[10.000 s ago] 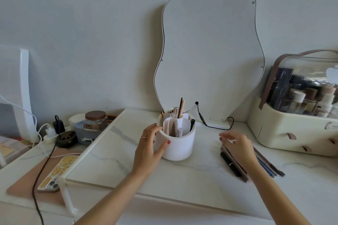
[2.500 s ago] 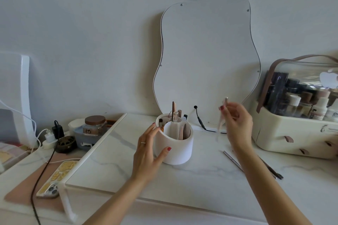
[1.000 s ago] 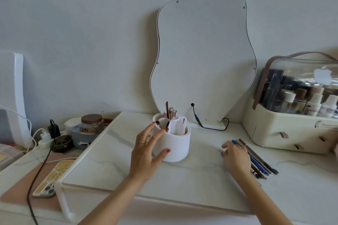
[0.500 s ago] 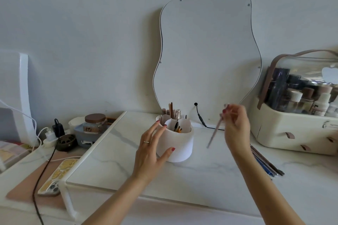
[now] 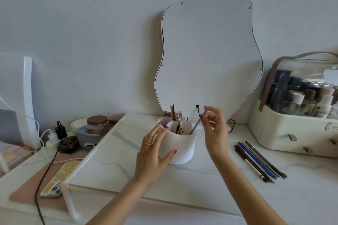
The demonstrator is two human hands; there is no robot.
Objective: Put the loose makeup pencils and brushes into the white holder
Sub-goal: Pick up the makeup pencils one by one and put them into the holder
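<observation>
The white holder (image 5: pixel 180 149) is a round pot with inner compartments, standing mid-table with several pencils and brushes upright in it. My left hand (image 5: pixel 152 151) wraps its left side, thumb at the front. My right hand (image 5: pixel 214 129) pinches the top of a thin pinkish pencil (image 5: pixel 196 125), which slants down with its lower tip inside the holder's right compartment. Several loose pencils (image 5: pixel 257 160), dark, brown and blue, lie together on the table to the right of my right forearm.
A wavy mirror (image 5: pixel 208 51) leans on the wall behind the holder, with a black cable (image 5: pixel 198 111) at its foot. A cream cosmetics case (image 5: pixel 296 129) sits at right. At left are a jar (image 5: pixel 97 125), chargers and a phone (image 5: pixel 60 179).
My right hand has carried the pinkish pencil left from mid-air to the holder, and its tip has dropped into the right compartment. My left hand has stayed on the holder.
</observation>
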